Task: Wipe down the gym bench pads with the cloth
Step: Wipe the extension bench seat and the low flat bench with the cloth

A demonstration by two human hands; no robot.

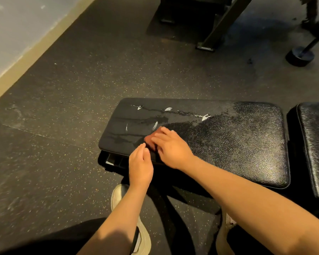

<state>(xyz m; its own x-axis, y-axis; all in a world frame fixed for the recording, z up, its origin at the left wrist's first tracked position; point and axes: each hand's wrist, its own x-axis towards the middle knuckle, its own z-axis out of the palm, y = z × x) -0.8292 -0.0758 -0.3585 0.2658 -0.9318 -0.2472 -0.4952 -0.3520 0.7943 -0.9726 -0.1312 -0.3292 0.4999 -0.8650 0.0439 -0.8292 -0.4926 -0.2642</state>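
While the right hand (pixel 171 146) is pressing flat fingers on the reddish cloth (pixel 151 142) at the bench pad's (pixel 238 144) near edge, the left hand (pixel 140 164) is hovering alongside, loosely curled. Limp and light, the cloth is likely wanting a flat palm.

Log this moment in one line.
right hand: presses cloth on bench pad | left hand: beside cloth, loose | wet streaks ahead of cloth

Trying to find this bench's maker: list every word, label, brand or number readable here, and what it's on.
None can be read.
The bench pad shows only white marks, no lettering.
The cloth under the right hand and the shoe carry no legible print.
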